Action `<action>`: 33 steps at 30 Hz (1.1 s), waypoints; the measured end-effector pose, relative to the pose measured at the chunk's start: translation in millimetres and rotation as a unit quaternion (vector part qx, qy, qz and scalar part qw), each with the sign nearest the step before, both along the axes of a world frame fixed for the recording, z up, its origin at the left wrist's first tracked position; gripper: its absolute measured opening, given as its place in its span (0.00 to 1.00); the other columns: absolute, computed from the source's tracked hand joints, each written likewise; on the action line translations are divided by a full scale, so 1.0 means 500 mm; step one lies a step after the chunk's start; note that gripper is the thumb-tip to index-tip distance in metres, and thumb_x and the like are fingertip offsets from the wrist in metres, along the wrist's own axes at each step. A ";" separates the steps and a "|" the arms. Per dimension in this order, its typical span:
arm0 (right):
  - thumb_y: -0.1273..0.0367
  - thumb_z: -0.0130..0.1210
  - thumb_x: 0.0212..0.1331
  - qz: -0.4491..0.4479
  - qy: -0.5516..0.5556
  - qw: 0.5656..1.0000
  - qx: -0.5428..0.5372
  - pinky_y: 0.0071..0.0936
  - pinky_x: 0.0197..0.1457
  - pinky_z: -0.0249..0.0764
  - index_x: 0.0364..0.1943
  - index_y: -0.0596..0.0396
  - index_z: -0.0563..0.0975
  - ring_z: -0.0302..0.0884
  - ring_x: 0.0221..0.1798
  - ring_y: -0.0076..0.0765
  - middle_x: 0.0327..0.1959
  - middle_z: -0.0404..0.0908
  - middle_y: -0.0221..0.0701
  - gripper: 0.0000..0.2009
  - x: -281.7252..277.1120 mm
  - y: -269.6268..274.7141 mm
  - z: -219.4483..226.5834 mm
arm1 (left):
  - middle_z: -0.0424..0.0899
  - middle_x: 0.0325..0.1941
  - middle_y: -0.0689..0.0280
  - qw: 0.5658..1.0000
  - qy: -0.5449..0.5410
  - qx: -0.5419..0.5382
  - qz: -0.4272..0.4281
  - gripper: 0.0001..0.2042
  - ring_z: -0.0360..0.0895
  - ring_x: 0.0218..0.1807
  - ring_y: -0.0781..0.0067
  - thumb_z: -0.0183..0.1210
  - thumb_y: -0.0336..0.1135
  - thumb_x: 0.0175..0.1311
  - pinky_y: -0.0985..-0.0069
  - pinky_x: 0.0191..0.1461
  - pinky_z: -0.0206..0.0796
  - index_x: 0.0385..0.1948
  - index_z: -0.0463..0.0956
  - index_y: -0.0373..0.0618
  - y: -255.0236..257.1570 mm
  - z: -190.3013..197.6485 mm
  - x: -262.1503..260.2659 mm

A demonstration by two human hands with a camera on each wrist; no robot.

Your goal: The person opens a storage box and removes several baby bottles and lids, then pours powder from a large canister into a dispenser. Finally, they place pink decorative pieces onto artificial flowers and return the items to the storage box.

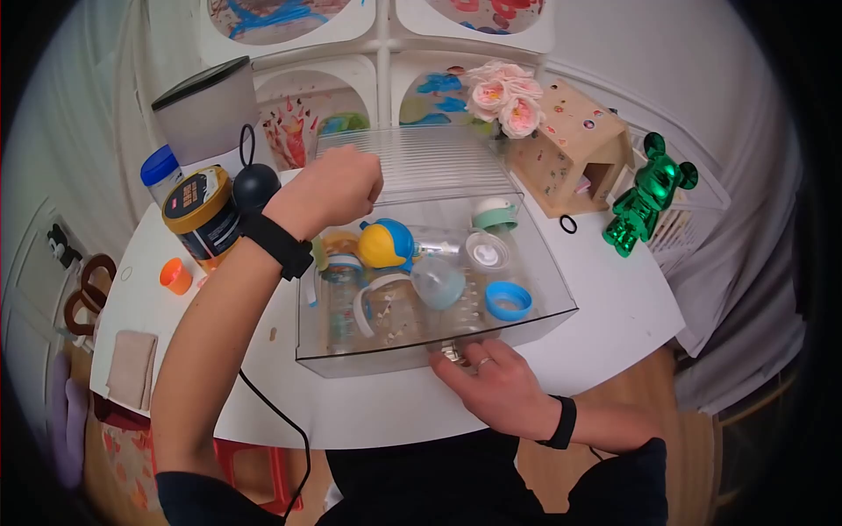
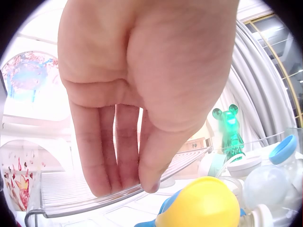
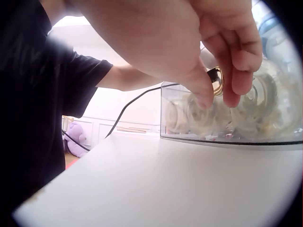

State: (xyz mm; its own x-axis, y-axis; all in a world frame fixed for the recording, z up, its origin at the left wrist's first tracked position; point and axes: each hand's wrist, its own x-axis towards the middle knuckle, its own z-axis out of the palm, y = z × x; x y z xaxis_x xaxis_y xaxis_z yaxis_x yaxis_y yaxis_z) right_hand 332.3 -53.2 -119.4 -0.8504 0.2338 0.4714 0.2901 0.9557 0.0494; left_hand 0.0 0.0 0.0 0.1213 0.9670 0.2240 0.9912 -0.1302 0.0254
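A clear plastic storage box [image 1: 421, 352] stands on the table, its ribbed clear lid [image 1: 430, 167] raised at the back. My left hand [image 1: 338, 188] pinches the lid's edge between thumb and fingers. Low at the box's front, my right hand [image 1: 500, 390] pinches a shiny gold knob [image 3: 217, 81] between thumb and fingers. Inside the box lie baby bottles, among them one with a white handle [image 1: 361, 309]. A yellow and blue rounded thing [image 1: 386, 244], a translucent dome cap [image 1: 437, 282], a blue ring cap [image 1: 509, 301] and a pale green cap [image 1: 495, 213] lie with them.
Left of the box stand a gold-lidded tub [image 1: 200, 210], a dark round thing with a loop [image 1: 255, 186] and an orange cup [image 1: 175, 276]. A folded cloth [image 1: 132, 368] lies farther left. Right are a wooden house [image 1: 574, 145], pink flowers [image 1: 509, 96] and a green bear figure [image 1: 647, 193].
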 end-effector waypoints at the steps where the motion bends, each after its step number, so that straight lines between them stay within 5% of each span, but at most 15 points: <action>1: 0.74 0.62 0.56 0.005 0.001 1.000 -0.002 0.32 0.41 0.81 0.60 0.45 0.83 0.79 0.42 0.39 0.38 0.78 0.33 0.24 0.001 0.002 -0.001 | 0.93 0.33 0.51 1.000 -0.001 0.000 -0.005 0.05 0.92 0.40 0.50 0.74 0.28 0.61 0.62 0.49 0.83 0.36 0.93 0.38 -0.001 0.001 -0.003; 8: 0.67 0.69 0.65 0.010 -0.007 0.996 -0.084 0.34 0.36 0.82 0.64 0.45 0.83 0.84 0.36 0.40 0.38 0.85 0.34 0.22 0.017 -0.004 0.031 | 0.94 0.37 0.51 0.998 -0.050 0.018 -0.020 0.08 0.93 0.41 0.53 0.72 0.27 0.64 0.65 0.49 0.84 0.42 0.92 0.36 -0.040 0.015 -0.025; 18: 0.61 0.73 0.65 -0.079 0.062 0.985 -0.137 0.38 0.30 0.78 0.45 0.49 0.84 0.87 0.26 0.42 0.23 0.87 0.28 0.12 0.041 0.064 0.203 | 0.89 0.31 0.64 0.951 -0.231 0.173 0.109 0.09 0.83 0.32 0.78 0.72 0.31 0.71 0.76 0.39 0.73 0.45 0.89 0.35 -0.303 -0.042 -0.046; 25: 0.57 0.69 0.69 -0.151 -0.022 0.977 -0.149 0.43 0.34 0.78 0.44 0.52 0.84 0.88 0.28 0.47 0.23 0.88 0.32 0.14 0.015 0.168 0.264 | 0.89 0.32 0.66 0.900 -0.333 0.242 0.146 0.07 0.77 0.31 0.78 0.73 0.31 0.69 0.77 0.34 0.66 0.43 0.90 0.38 -0.328 -0.136 -0.046; 33: 0.55 0.70 0.67 -0.069 -0.112 0.985 -0.115 0.48 0.43 0.82 0.46 0.54 0.83 0.90 0.39 0.53 0.30 0.89 0.40 0.17 -0.053 0.214 0.265 | 0.89 0.31 0.64 0.904 -0.278 0.291 0.144 0.06 0.79 0.31 0.73 0.72 0.30 0.69 0.74 0.39 0.68 0.40 0.90 0.38 -0.317 -0.188 -0.052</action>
State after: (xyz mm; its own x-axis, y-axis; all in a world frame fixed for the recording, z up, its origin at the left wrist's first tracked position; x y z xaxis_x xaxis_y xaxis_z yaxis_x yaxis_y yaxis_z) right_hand 305.9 53.6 13.1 -0.8799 0.4328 0.1960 0.4241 0.9015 -0.0866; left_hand -25.8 -158.6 -94.0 -0.4043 0.6386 0.6547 0.8415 -0.0206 0.5398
